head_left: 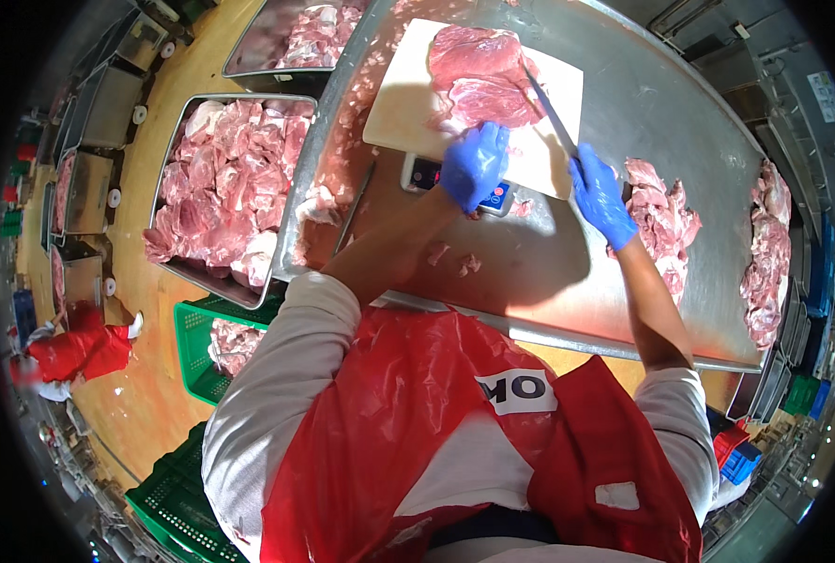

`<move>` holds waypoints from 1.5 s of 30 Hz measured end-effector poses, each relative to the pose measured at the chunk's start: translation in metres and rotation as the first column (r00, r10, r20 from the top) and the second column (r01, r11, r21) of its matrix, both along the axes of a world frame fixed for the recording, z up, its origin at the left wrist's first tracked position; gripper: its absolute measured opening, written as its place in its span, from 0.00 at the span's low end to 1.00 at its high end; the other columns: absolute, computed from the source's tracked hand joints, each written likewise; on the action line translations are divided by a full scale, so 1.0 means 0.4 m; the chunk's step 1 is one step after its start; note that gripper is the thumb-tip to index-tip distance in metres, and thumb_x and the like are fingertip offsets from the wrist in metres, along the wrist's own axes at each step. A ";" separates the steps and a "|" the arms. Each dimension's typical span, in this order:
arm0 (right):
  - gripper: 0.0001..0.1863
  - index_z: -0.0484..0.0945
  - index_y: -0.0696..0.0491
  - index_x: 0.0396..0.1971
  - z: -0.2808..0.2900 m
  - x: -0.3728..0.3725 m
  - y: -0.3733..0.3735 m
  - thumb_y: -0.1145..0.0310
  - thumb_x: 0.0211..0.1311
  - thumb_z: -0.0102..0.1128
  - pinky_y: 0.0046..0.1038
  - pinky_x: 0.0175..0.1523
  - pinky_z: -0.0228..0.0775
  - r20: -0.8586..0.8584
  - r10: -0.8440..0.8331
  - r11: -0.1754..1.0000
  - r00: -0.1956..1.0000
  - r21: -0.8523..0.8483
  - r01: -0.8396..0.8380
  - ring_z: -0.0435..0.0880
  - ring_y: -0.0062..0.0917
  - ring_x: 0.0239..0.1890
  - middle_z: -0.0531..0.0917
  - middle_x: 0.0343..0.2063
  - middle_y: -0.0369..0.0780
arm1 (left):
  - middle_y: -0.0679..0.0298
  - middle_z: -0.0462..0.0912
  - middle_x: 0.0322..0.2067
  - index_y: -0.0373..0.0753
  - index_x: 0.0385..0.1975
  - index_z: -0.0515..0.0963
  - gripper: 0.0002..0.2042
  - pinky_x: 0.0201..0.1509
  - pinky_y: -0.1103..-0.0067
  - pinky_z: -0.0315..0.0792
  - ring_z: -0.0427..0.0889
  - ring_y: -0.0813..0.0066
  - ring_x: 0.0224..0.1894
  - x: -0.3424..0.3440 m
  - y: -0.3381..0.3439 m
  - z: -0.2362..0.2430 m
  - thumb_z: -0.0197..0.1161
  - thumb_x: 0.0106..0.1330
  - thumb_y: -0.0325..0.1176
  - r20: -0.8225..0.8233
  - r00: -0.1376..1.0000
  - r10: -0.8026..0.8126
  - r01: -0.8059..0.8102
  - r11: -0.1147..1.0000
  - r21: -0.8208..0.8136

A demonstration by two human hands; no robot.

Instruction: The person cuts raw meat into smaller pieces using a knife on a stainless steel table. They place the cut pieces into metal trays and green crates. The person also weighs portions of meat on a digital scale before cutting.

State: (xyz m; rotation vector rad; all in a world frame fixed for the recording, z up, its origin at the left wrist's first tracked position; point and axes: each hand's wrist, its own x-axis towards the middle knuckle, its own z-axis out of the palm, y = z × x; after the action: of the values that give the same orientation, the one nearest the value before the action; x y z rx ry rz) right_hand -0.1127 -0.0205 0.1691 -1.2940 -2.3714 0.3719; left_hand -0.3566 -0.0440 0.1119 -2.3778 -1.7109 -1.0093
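Note:
A large slab of raw red meat lies on a white cutting board at the far middle of the metal table. My left hand, in a blue glove, is closed at the slab's near edge and grips it there; the fingertips are partly hidden. In my blue-gloved right hand is a knife, its blade pointing away and to the left, with the tip at the slab's right edge. Under my left hand, a digital scale shows partly beside the board's near edge.
A thin dark rod and meat scraps lie left on the table. Cut meat is heaped right, with more along the far right edge. Left stand a full metal bin and a green crate. A person is farther left.

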 end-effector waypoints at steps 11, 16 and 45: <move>0.17 0.68 0.49 0.57 0.019 -0.061 0.042 0.68 0.69 0.49 0.48 0.40 0.73 0.392 0.188 0.981 0.900 -0.109 -0.158 0.82 0.50 0.38 0.81 0.36 0.53 | 0.57 0.78 0.35 0.40 0.41 0.76 0.11 0.38 0.64 0.77 0.81 0.56 0.38 -0.110 -0.011 -0.072 0.63 0.60 0.32 0.252 0.968 -0.014 0.003 0.999 0.043; 0.13 0.71 0.55 0.49 -0.061 -0.227 0.059 0.67 0.71 0.44 0.48 0.41 0.75 0.313 0.228 0.973 0.922 -0.115 -0.201 0.83 0.50 0.37 0.82 0.36 0.55 | 0.57 0.78 0.36 0.41 0.40 0.77 0.10 0.39 0.64 0.77 0.81 0.55 0.37 -0.107 -0.026 -0.051 0.64 0.60 0.33 0.319 0.947 -0.050 0.041 0.999 0.036; 0.14 0.65 0.60 0.51 -0.044 -0.324 -0.098 0.70 0.69 0.41 0.48 0.41 0.76 0.424 0.101 0.970 0.900 -0.242 0.006 0.83 0.52 0.36 0.81 0.32 0.56 | 0.65 0.83 0.28 0.34 0.28 0.81 0.07 0.35 0.83 0.71 0.78 0.81 0.30 -0.474 0.016 -0.034 0.54 0.58 0.22 0.985 0.171 -0.025 0.303 0.952 -0.028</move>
State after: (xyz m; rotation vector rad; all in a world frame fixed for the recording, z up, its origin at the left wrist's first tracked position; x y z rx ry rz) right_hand -0.2422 -0.0597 0.1516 -1.5651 -2.8035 0.4305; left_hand -0.5462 -0.0377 0.0985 -1.9994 -1.7600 -3.0945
